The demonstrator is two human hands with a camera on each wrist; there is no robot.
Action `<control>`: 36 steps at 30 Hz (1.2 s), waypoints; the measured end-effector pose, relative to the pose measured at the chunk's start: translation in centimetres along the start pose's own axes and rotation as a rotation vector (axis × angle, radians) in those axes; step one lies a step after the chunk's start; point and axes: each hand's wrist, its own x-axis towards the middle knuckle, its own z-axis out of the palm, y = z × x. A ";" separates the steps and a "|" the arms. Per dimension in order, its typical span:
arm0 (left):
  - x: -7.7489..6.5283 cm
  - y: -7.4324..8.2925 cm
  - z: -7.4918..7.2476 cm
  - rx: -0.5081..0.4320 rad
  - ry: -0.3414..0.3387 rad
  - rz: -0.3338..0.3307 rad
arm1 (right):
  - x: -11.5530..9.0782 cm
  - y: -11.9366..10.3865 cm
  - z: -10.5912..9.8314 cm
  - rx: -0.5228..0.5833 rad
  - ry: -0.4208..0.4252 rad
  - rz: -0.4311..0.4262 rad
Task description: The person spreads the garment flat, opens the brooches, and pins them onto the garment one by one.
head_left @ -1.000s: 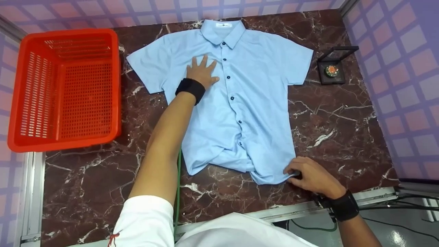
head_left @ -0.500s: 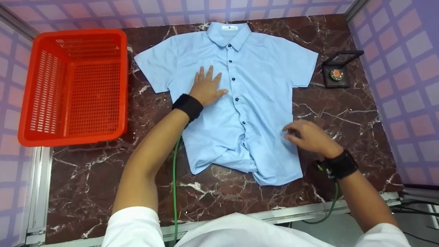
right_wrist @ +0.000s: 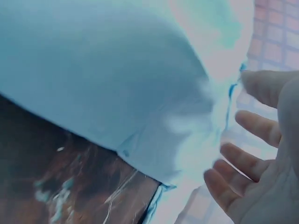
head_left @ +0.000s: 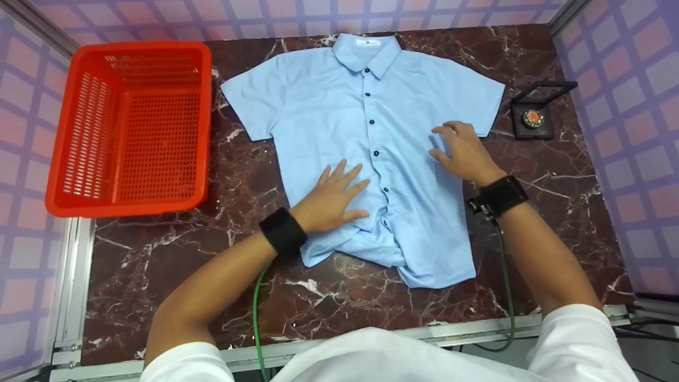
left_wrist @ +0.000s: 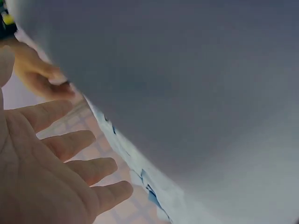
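Observation:
A light blue short-sleeved shirt [head_left: 329, 122] lies front up on the marbled table, its dark buttons down the middle and its collar at the far edge. The lower hem is bunched and uneven near the button line. My left hand [head_left: 331, 201] is spread, palm down, over the shirt's lower left front; its straight fingers also show in the left wrist view. Over the right side of the chest, below the sleeve, is my right hand [head_left: 464, 151], fingers loosely bent with nothing in them. In the right wrist view its fingers [right_wrist: 254, 126] stand apart from the cloth.
A red plastic basket [head_left: 204, 127] stands at the table's left. On the right, a small black case [head_left: 533, 132] with a raised lid holds a round green and orange object. Green cables [head_left: 256, 307] hang from both wrists over the front edge. Patterned walls enclose the table.
My right hand has let go of the shirt's lower right corner and moved up to the chest. My left hand has slid down from the chest to the lower left front.

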 end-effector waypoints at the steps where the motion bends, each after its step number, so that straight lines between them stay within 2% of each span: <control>1: -0.7 0.3 0.3 0.013 0.002 0.013 | 0.5 0.0 0.2 -0.003 0.001 0.009; 6: -4.1 0.8 1.9 0.110 0.057 0.098 | 2.9 -0.1 1.0 -0.018 0.016 0.017; 10: -6.5 0.6 3.1 0.225 0.168 0.236 | 4.8 -0.4 1.5 -0.019 0.031 -0.022; 14: -8.0 0.0 4.1 0.304 0.277 0.374 | 6.5 -0.9 1.8 -0.026 -0.013 -0.014; 16: -8.3 -0.1 4.5 0.312 0.308 0.398 | 6.9 -0.9 2.1 -0.032 -0.051 0.027; 18: -8.5 -0.3 4.9 0.296 0.327 0.382 | 7.2 -0.7 2.4 -0.043 -0.090 0.074; 21: -9.0 -0.5 5.5 0.234 0.347 0.303 | 7.3 -0.4 3.1 -0.058 -0.131 0.125; 24: -9.5 -0.6 5.8 0.170 0.359 0.216 | 7.4 0.0 3.5 -0.071 -0.134 0.137; 27: -10.0 -0.8 5.7 0.123 0.370 0.169 | 7.6 0.4 3.7 -0.077 -0.128 0.141; 32: -11.1 -1.3 4.8 0.061 0.405 0.159 | 7.7 0.3 3.6 -0.078 -0.148 0.150; 36: -11.7 -1.3 4.4 0.087 0.447 0.171 | 7.7 0.1 3.2 -0.078 -0.169 0.155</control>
